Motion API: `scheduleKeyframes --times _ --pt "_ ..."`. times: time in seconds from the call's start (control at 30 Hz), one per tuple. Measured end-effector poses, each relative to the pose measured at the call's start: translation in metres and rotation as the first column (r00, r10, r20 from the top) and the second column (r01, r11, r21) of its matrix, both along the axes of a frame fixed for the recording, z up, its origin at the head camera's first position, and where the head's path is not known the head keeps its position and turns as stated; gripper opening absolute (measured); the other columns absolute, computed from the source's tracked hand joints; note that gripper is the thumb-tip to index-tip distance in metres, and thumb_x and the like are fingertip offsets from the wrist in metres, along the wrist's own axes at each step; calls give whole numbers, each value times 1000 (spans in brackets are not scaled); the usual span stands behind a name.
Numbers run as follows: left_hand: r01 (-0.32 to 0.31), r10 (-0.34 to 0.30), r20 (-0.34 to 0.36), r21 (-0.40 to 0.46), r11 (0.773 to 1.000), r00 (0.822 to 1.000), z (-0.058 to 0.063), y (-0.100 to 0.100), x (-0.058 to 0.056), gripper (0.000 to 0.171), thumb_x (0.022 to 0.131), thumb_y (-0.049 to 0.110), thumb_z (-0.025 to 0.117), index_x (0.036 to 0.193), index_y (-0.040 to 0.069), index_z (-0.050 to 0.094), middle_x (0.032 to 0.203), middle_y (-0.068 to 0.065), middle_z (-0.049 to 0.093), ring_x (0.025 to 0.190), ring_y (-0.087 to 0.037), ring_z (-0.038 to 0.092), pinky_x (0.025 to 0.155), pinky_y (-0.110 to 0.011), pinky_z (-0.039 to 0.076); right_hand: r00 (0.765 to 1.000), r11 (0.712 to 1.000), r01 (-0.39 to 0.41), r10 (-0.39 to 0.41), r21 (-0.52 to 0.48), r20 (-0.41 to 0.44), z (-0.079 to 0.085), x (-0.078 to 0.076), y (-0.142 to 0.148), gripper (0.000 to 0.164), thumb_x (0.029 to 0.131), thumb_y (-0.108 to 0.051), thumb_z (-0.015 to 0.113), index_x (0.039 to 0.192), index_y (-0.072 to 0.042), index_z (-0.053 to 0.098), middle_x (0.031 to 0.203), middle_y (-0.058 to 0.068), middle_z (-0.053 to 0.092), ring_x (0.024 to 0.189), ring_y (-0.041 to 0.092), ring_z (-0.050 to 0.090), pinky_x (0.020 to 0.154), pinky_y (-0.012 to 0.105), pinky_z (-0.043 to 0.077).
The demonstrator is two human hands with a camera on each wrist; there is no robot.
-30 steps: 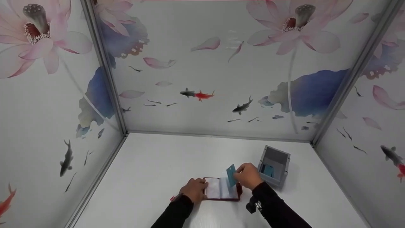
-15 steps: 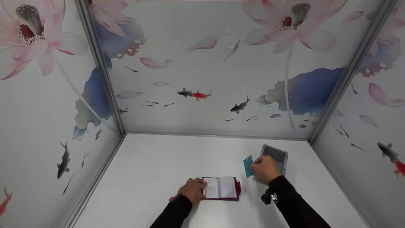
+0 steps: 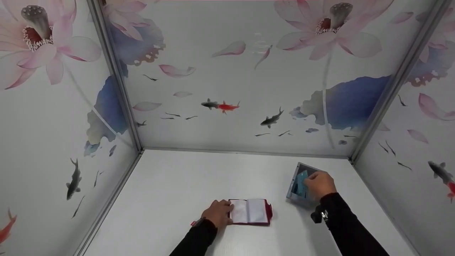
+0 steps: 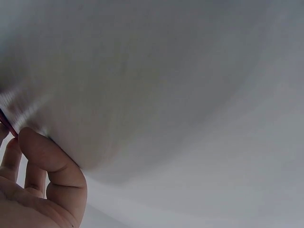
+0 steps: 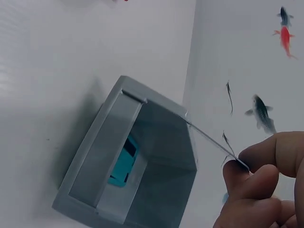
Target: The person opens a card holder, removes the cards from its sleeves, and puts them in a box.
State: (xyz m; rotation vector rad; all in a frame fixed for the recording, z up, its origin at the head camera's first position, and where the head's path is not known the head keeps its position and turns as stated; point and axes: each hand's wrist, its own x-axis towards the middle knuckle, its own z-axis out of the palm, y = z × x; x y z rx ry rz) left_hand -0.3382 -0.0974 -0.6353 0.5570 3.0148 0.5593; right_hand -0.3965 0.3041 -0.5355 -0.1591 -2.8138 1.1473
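Note:
A small card holder [image 3: 256, 212] with a red cover lies open on the table, showing pale, see-through sleeves. Thumb and fingers of my left hand [image 3: 217, 214] pinch its left edge; in the left wrist view only a sliver of the red cover [image 4: 7, 124] shows beside the thumb. To the right, my right hand [image 3: 321, 185] pinches a teal card [image 3: 301, 180] over the grey bin [image 3: 298, 201]. The right wrist view has this held card edge-on, above the bin's rim. Inside the bin lies another teal card [image 5: 124, 164] with dark marks.
The white table [image 3: 185, 181] is enclosed by panels printed with lotus flowers and fish. A grey metal strip [image 3: 245, 153] runs along the table's back edge. The bin stands near the back right, apart from the card holder.
My right hand has carried the teal card from above the card holder's right page rightward to the bin. My left hand has stayed on the card holder's left edge.

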Motion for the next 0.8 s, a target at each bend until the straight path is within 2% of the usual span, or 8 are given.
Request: scheduleKeyframes --times 0.13,0.23,0.27,0.33,0.4,0.47,0.57,0.8 --pt "-3 3 -16 -14 1000 1000 -3 0 -1 54 98 27 90 149 17 77 154 -2 72 129 -29 65 96 -40 64 1000 1000 17 -16 15 -22 -8 -8 9 30 99 -9 67 112 15 78 96 27 82 77 25 74 76 42 61" --pt "-10 10 -25 -16 1000 1000 -11 0 -5 54 98 28 89 150 18 76 154 -1 71 133 -30 65 100 -42 64 999 999 44 -44 11 -22 -14 -13 11 29 97 -9 67 110 15 78 92 23 81 78 26 75 76 44 62" --pt "-13 13 -25 -16 1000 1000 -14 1 -7 54 98 28 89 150 18 76 155 -1 71 134 -30 65 102 -42 64 998 999 53 -52 9 -22 -17 -15 11 26 96 -8 67 105 13 79 86 20 81 76 25 73 73 42 61" --pt "-17 17 -36 -19 1000 999 -21 1 -10 54 98 28 89 150 19 76 155 -1 71 136 -31 65 103 -43 63 998 998 63 -63 17 -23 -22 -19 10 19 95 -7 67 85 6 76 70 10 73 66 21 65 65 37 56" --pt "-24 23 -37 -25 999 999 -26 2 -13 55 98 29 89 150 20 76 155 0 71 137 -30 65 105 -43 63 998 997 66 -65 31 -27 -27 -22 8 29 93 -5 66 65 -4 65 59 -1 58 58 16 52 57 32 46" --pt "-28 28 -37 -23 999 999 -27 3 -13 54 98 29 89 150 21 77 154 1 72 135 -29 65 104 -43 63 998 997 63 -61 47 -28 -31 -25 5 42 93 -3 64 55 -15 51 53 -7 45 53 13 42 53 29 38" --pt "-35 35 -35 -25 999 999 -26 3 -13 54 97 28 90 149 22 77 153 2 72 133 -27 65 103 -42 63 998 995 51 -48 85 -34 -37 -28 1 49 94 -3 64 54 -20 41 53 -9 38 51 12 38 51 28 35" --pt "-34 31 -47 -59 998 998 -33 2 -16 54 98 32 90 149 24 77 154 3 72 134 -26 65 100 -42 65 998 990 66 -66 123 -7 -50 -36 -5 50 96 -3 67 56 -18 42 55 -6 40 54 15 45 52 28 38"
